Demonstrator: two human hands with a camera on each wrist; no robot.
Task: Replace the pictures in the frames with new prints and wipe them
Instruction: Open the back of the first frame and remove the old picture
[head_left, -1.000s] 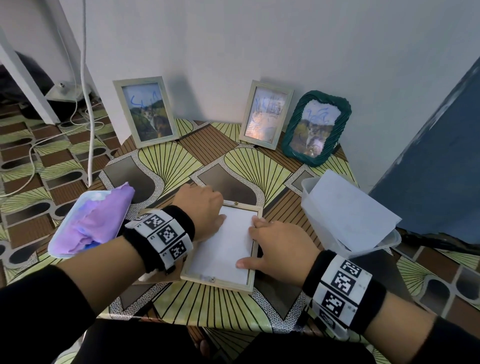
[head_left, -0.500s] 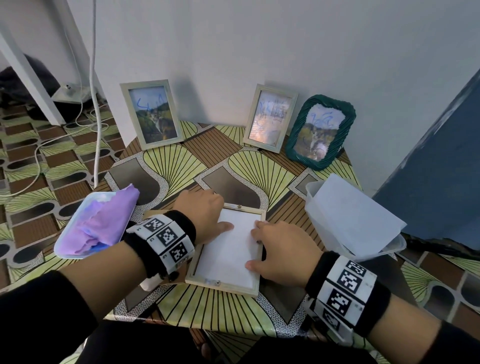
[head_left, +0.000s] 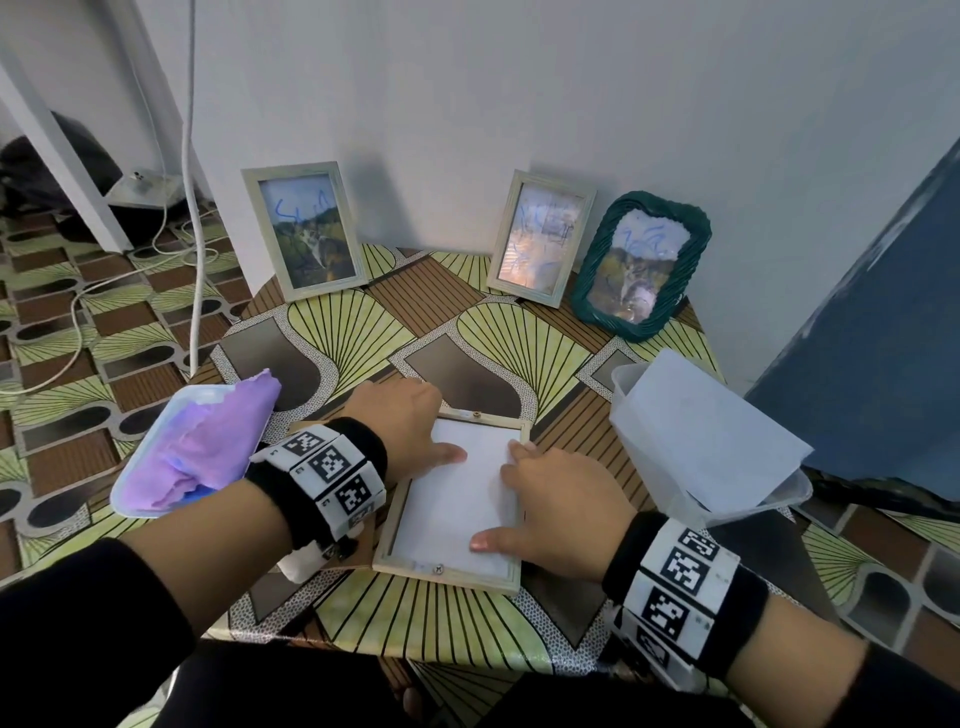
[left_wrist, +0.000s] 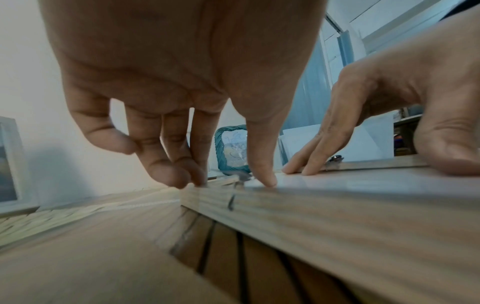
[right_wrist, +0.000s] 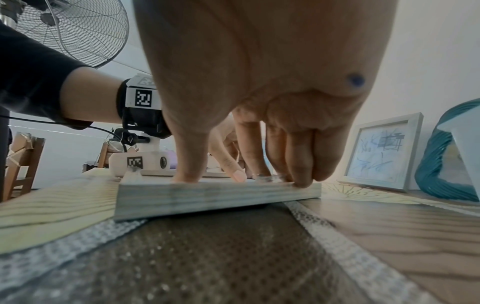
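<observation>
You are pressing both hands, left hand (head_left: 402, 423) and right hand (head_left: 550, 501), fingers flat and clamping nothing, on the white print (head_left: 457, 499) inside the face-down frame (head_left: 447, 571) on the counter (head_left: 363, 623). Three standing frames (head_left: 304, 228) are apparently awaiting replacement and wiping.

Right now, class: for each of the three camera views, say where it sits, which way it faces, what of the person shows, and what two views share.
Head: worn high, facing forward and down at the flat frame on the table; both forearms and hands show.
Left wrist: low over the table, facing along the left hand toward the wall.
Right wrist: low at the frame's edge, facing along the right hand toward the left wristband.
Shared: both wrist views show the green woven frame.
</observation>
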